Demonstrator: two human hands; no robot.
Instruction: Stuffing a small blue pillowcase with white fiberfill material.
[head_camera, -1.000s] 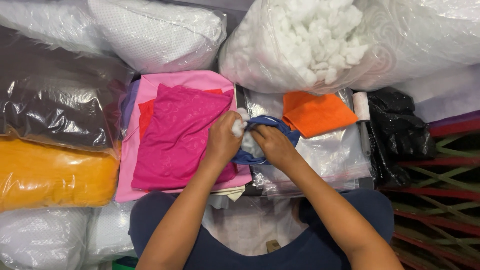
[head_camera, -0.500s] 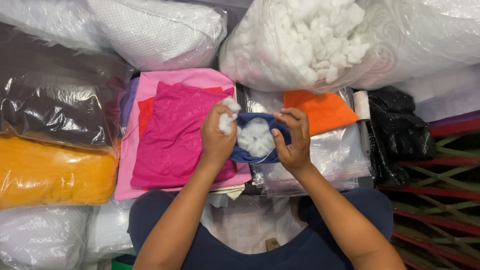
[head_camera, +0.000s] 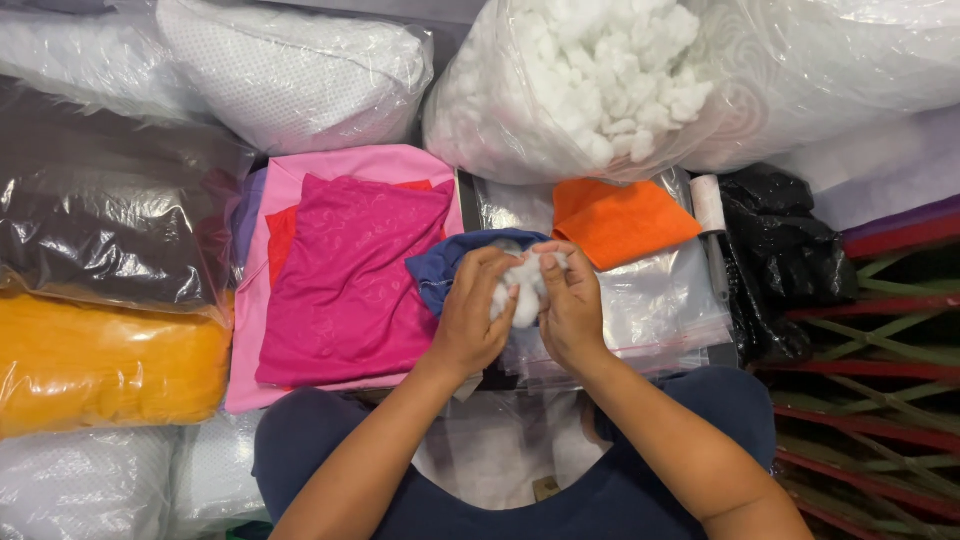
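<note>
A tuft of white stuffing (head_camera: 522, 288) is pinched between the closed fingers of the left hand (head_camera: 470, 322) and right hand (head_camera: 572, 305), over a small blue fabric pouch (head_camera: 447, 268) that is pressed against the left hand. The pouch looks only partly filled, with the tuft not yet tucked in. Plenty of filling remains in the clear bag (head_camera: 590, 80) beyond, beside folded pink cloth (head_camera: 345, 280) and orange cloth (head_camera: 620, 220).
</note>
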